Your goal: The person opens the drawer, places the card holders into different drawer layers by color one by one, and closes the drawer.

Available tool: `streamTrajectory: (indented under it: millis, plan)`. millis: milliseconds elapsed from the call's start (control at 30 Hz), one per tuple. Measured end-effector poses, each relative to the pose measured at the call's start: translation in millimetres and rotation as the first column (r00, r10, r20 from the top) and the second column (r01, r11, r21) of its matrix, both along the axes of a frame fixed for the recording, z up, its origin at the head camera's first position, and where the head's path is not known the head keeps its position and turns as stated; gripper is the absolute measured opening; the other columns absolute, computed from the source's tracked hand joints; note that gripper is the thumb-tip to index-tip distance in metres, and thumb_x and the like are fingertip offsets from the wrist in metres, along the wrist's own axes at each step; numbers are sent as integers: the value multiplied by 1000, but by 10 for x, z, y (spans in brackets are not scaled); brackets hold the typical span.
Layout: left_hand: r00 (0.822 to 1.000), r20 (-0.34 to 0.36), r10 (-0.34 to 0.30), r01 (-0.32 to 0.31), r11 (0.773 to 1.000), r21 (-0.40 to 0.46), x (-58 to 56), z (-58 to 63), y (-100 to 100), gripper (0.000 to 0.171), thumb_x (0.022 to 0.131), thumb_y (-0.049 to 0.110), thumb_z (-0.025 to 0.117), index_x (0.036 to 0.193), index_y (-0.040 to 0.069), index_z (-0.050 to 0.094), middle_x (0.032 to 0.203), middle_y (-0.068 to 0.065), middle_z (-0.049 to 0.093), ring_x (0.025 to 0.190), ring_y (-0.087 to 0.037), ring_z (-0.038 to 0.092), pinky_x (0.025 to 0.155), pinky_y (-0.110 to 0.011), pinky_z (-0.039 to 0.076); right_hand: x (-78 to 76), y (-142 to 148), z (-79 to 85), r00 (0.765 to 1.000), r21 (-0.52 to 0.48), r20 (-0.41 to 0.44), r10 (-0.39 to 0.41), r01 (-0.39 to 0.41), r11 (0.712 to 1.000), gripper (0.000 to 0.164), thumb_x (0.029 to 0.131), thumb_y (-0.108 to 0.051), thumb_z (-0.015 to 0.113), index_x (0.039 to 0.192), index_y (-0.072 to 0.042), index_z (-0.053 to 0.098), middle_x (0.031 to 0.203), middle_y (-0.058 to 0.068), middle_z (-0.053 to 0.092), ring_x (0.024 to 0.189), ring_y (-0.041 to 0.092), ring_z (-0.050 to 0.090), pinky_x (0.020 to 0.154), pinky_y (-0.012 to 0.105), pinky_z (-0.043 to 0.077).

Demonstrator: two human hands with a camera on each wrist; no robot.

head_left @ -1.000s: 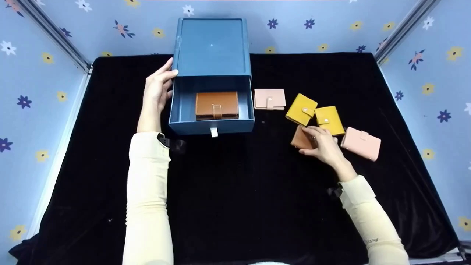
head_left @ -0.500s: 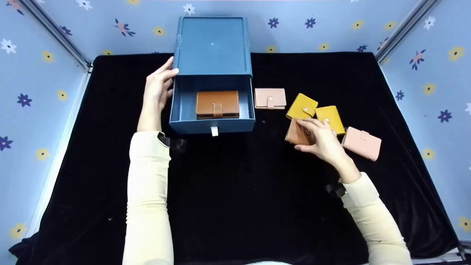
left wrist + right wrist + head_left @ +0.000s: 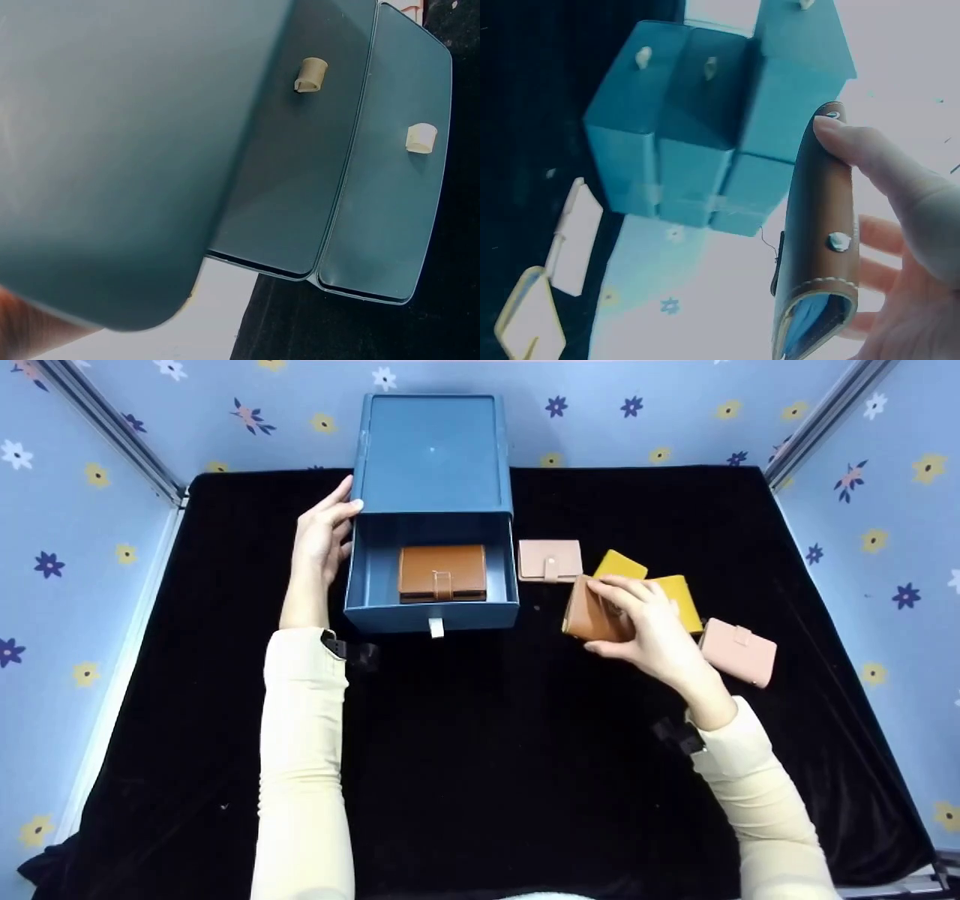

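Observation:
A blue drawer cabinet (image 3: 431, 454) stands at the back with its top drawer (image 3: 390, 617) pulled out. Inside that drawer lies a brown wallet (image 3: 441, 566) with a strap. My left hand (image 3: 316, 536) rests against the cabinet's left side, its thumb at the front top corner. Between thumb and fingers, my right hand (image 3: 656, 634) holds another brown wallet (image 3: 589, 611), right of the drawer. The right wrist view shows that brown wallet (image 3: 821, 202) by its stitched spine and a metal snap, thumb on its upper end. It partly covers a yellow wallet (image 3: 621, 564) in the head view.
A pink wallet (image 3: 550, 560) lies just right of the drawer. Farther right lie a second yellow wallet (image 3: 684, 604) and a second pink wallet (image 3: 739, 654). Two closed drawers (image 3: 382, 187) with pull tabs sit below the pulled-out one. Black cloth (image 3: 480, 780) covers the table.
My right hand has moved left and away from me with the brown wallet, from below the yellow wallets toward the drawer. The left hand and the cabinet have stayed in place.

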State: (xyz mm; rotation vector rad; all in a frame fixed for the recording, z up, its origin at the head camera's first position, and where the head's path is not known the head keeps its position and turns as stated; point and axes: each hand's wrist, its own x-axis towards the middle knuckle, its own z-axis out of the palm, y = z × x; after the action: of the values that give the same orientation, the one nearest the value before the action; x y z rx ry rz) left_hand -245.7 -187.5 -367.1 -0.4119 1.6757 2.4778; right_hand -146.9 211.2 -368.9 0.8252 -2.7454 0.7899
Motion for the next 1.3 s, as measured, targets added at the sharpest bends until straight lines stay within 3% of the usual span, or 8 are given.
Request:
streamTrajectory:
  millis: [200, 633, 1000, 1300]
  plan:
    - [1000, -3, 11, -11, 1000, 22, -3, -1, 6, 58, 76, 12, 67, 129, 24, 48, 137, 7, 36, 125, -12, 32, 95, -36, 32, -32, -152, 168, 994, -20, -90, 68, -70, 997, 69, 66, -27, 79, 126, -10, 51, 127, 8, 47, 110, 29, 38, 84, 49, 29]
    - [1000, 1, 10, -10, 1000, 8, -6, -4, 5, 59, 76, 13, 68, 131, 24, 46, 137, 7, 37, 125, -13, 31, 94, -34, 32, -170, -561, 429, 975, -37, -179, 132, -140, 989, 67, 68, -35, 76, 126, -13, 51, 128, 6, 47, 110, 25, 39, 75, 47, 30]
    - [1000, -7, -2, 2, 1000, 11, -11, -10, 0, 58, 77, 13, 67, 130, 25, 47, 138, 7, 34, 127, -14, 29, 96, -35, 30, -291, -952, 621, 981, 19, -110, 159, -158, 987, 68, 71, -36, 73, 130, -16, 47, 131, 3, 43, 114, 22, 35, 81, 45, 28]
    - [1000, -6, 8, -8, 1000, 19, -7, -16, 4, 58, 76, 13, 67, 129, 24, 48, 137, 7, 36, 126, -13, 30, 94, -34, 32, -396, -1275, 672, 984, 84, -56, 172, -167, 982, 69, 72, -39, 71, 132, -18, 44, 133, 1, 41, 114, 20, 34, 83, 42, 28]
